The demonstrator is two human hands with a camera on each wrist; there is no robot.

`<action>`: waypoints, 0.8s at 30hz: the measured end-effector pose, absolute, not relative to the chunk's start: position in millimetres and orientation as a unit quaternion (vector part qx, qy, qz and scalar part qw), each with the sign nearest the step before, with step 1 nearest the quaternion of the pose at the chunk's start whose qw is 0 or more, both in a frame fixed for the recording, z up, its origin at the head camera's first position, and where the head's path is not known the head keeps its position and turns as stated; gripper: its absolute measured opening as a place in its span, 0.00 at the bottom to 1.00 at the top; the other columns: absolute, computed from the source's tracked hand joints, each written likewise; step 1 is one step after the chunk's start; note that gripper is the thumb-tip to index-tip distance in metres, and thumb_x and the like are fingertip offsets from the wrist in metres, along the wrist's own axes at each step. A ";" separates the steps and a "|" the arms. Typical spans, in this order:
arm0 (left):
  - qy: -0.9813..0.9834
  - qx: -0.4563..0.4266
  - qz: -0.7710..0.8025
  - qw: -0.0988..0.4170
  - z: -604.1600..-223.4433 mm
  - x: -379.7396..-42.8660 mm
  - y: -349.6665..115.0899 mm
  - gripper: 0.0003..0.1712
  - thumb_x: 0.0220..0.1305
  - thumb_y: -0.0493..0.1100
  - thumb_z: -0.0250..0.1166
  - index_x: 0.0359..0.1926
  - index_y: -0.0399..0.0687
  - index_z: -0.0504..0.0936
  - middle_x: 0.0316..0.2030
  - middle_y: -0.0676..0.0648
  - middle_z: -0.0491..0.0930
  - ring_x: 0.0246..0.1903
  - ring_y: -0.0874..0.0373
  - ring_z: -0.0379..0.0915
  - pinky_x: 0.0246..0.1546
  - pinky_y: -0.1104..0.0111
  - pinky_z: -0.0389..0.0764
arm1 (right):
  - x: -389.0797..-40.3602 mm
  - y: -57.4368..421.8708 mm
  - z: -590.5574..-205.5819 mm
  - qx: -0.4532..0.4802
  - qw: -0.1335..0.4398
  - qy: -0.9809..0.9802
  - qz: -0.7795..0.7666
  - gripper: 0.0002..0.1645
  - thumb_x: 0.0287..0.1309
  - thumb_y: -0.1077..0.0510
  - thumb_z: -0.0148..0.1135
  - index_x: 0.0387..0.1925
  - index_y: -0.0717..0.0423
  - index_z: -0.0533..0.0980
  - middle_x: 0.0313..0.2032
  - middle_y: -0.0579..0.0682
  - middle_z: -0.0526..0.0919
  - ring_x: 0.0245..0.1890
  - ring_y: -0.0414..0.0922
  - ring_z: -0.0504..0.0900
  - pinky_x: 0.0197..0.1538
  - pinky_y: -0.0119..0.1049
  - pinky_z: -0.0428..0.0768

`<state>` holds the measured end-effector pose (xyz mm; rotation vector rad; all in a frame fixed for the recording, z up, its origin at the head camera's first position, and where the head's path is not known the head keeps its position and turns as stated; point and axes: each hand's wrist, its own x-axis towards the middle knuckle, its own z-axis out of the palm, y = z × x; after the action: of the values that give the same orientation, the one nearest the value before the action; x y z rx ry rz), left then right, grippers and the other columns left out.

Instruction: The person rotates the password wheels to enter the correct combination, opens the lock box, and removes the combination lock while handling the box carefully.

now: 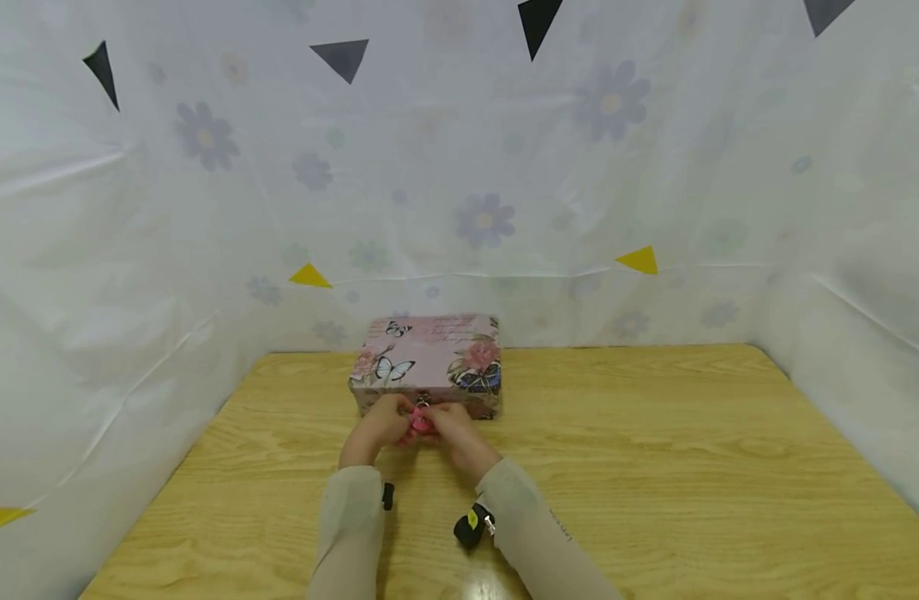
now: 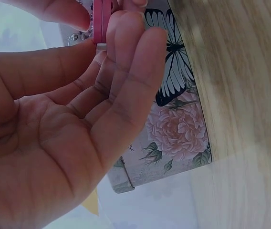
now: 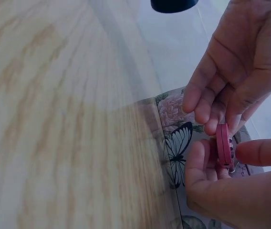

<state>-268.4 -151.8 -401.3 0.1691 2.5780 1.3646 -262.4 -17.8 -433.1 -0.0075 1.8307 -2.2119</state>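
Note:
A small pink combination padlock [image 1: 422, 422] hangs by its shackle at the front clasp [image 1: 423, 397] of a pink box [image 1: 437, 354] printed with butterflies and roses. From the left side, my left hand [image 1: 382, 422] pinches the padlock between thumb and fingers; its thumb tip sits at one end of the body in the left wrist view. My right hand [image 1: 461, 435] grips the other side. In the right wrist view its thumb [image 3: 257, 152] lies against the row of dials on the padlock [image 3: 224, 147], with curled fingers behind. The digits on the dials are too small to read.
The lidded box stands shut at the back of a wood-grain table [image 1: 654, 450], close to a white flower-print curtain [image 1: 429, 167]. Light curtains also hang at both sides. Black wrist devices [image 1: 470, 527] are strapped under the sleeves.

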 end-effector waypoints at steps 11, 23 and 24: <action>0.887 0.028 0.449 0.103 -387.6 -257.0 -142.8 0.10 0.60 0.23 0.49 0.40 0.25 0.75 0.25 0.34 0.80 0.21 0.52 0.78 0.28 0.60 0.82 | -265.3 -17.8 -435.8 -0.002 0.147 0.627 -0.765 0.14 0.62 0.67 0.52 0.43 0.76 0.75 0.25 0.47 0.78 0.27 0.37 0.78 0.42 0.36 0.81; 0.889 0.028 0.444 0.106 -388.1 -257.6 -142.4 0.09 0.62 0.25 0.51 0.40 0.26 0.76 0.25 0.36 0.80 0.22 0.53 0.77 0.29 0.59 0.82 | -264.4 -16.6 -434.9 -0.004 0.150 0.621 -0.769 0.13 0.64 0.67 0.51 0.43 0.77 0.73 0.24 0.47 0.77 0.27 0.37 0.77 0.41 0.34 0.81; 0.890 0.028 0.443 0.106 -387.8 -257.5 -142.4 0.09 0.62 0.25 0.51 0.40 0.26 0.76 0.25 0.36 0.80 0.22 0.53 0.77 0.29 0.59 0.82 | -264.4 -16.5 -434.6 -0.004 0.150 0.622 -0.769 0.12 0.65 0.67 0.51 0.42 0.76 0.73 0.24 0.47 0.76 0.26 0.37 0.76 0.40 0.34 0.81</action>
<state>-257.5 -142.4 -387.8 0.0824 2.6214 1.3053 -264.4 -16.5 -434.6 -0.0120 1.7868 -2.2093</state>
